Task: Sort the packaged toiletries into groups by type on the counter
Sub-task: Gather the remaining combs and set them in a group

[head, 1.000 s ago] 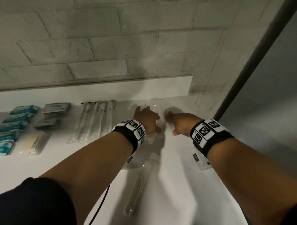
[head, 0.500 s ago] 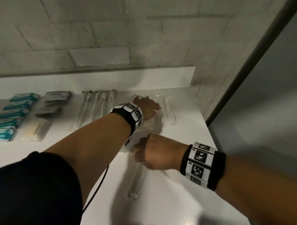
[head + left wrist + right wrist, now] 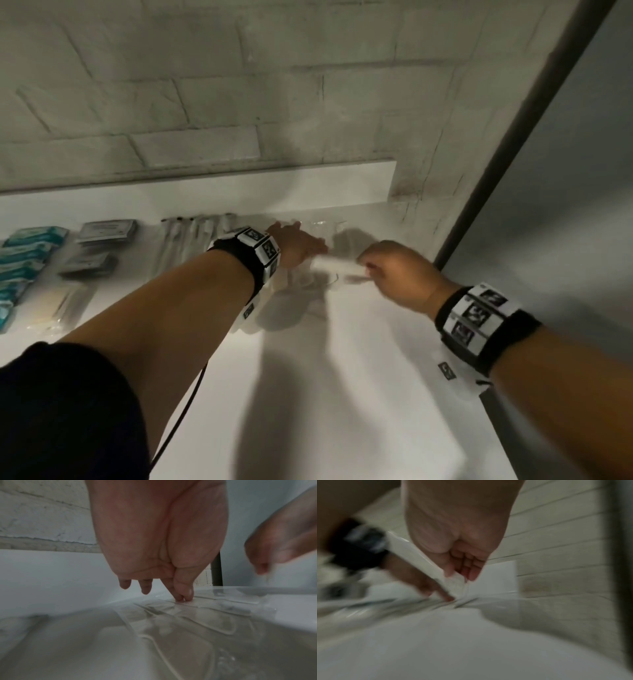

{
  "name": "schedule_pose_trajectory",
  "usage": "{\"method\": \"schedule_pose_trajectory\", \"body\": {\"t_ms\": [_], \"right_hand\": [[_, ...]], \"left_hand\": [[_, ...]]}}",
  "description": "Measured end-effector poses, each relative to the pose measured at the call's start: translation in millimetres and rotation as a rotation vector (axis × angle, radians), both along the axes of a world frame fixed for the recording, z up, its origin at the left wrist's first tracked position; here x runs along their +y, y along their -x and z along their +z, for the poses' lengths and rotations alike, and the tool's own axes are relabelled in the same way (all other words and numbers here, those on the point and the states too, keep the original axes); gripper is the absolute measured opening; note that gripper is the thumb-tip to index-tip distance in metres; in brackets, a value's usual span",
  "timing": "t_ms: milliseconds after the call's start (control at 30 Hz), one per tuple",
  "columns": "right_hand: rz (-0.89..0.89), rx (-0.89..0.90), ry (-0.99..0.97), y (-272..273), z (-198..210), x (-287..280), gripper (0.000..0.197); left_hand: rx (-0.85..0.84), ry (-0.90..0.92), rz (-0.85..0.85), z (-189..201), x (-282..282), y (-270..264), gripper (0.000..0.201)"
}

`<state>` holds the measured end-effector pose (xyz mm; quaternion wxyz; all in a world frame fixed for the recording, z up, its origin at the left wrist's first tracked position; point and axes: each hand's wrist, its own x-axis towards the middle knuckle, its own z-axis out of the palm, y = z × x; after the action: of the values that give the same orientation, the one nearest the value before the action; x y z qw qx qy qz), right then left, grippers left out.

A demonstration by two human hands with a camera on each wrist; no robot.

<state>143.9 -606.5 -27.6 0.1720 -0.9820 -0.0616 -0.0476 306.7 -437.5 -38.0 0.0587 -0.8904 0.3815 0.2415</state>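
Gripping long clear packet [image 3: 339,265], right hand [image 3: 399,277]; left hand [image 3: 298,246] fingertips press clear packets [image 3: 197,615] beside

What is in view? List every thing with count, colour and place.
teal packets: about five, teal, stacked far left
flat packets: two, grey, right of the teal ones
sachets: count unclear, pale yellow, front left
long wrapped sticks: about four, clear wrap, in a row mid-counter
clear packets: count unclear, under the left fingertips
white packet: one, blurred, in the right hand
counter: one, white
brick wall: pale grey, behind
left hand: fingertips on the clear packets
right hand: grips the white packet
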Motion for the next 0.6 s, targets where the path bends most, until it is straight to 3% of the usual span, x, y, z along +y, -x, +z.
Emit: {"method": "schedule_pose_trajectory", "body": {"t_ms": [100,167,267,400,500,600], "right_hand": [[-0.336,0.218,0.001,-20,7,-34,0.032],[-0.361,0.406,0.126,-31,4,-44,0.051],[-0.442,0.38,0.129,-40,1,-49,0.052],[-0.337,0.399,0.254,-46,4,-45,0.056],[-0.193,0.485,0.316,-47,6,-44,0.063],[-0.195,0.499,0.256,-47,2,-48,0.062]], "left_hand": [[0.013,0.052,0.064,-5,-1,-2,0.045],[-0.025,0.068,0.04,-2,-7,1,0.041],[-0.153,0.063,-0.049,4,-14,8,0.039],[-0.252,0.177,-0.052,2,-26,17,0.047],[-0.221,0.076,-0.048,-5,-43,30,0.059],[-0.236,0.098,-0.007,-15,-54,37,0.061]]}}
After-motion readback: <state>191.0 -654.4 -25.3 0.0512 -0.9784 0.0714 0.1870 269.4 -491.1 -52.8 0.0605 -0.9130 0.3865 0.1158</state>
